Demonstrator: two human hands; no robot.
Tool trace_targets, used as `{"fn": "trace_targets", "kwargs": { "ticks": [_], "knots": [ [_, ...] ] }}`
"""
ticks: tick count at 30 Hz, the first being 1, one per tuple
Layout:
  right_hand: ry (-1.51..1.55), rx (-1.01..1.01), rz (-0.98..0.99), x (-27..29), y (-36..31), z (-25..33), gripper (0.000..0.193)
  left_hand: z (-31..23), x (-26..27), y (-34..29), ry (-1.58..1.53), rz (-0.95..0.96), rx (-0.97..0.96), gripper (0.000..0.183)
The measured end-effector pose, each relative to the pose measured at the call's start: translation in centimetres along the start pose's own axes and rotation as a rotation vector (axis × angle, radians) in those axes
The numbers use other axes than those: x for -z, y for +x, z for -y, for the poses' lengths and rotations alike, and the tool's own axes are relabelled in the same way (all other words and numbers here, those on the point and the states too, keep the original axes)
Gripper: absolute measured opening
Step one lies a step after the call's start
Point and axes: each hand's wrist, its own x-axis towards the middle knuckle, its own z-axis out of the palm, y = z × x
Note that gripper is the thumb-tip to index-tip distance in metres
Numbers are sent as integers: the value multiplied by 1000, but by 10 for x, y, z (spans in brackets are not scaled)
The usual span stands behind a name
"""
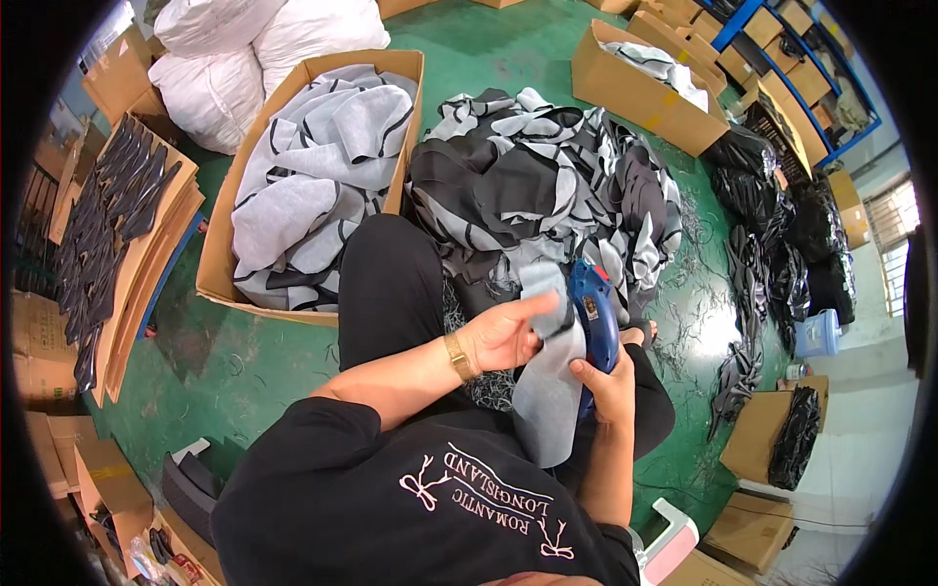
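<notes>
A green workshop floor (274, 356) spreads out under a seated person in black, strewn with thread scraps and ringed by cartons. Take the grey fabric piece (547, 391) over the lap as the landmark. The left hand (503, 332) lies against its upper left edge, fingers stretched out along the cloth and thumb pinching it, with a gold watch (459, 356) on the wrist just left of it. The right hand (606, 381) is at the piece's right edge, fingers curled around the handle of a blue handheld tool (594, 317) that stands touching the cloth. Just above the piece sits a heap of black, grey and white fabric cuts (547, 190). Up and to the left of it, an open cardboard box (220, 264) holds more grey pieces. Farther left, dark shaped parts (107, 225) lie on cardboard sheets. Well to the right of the piece, black bags (782, 195) are piled along the floor.
</notes>
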Motion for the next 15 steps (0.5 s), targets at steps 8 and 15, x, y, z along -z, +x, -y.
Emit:
{"fn": "trace_targets", "kwargs": {
  "ticks": [8,15],
  "knots": [
    [-138,43,-114,10,0,5,40,-10,-3,-5,916,-312,-308,25],
    [-284,-2,-91,-12,-1,7,47,12,-3,-5,740,-212,-253,27]
  ]
}}
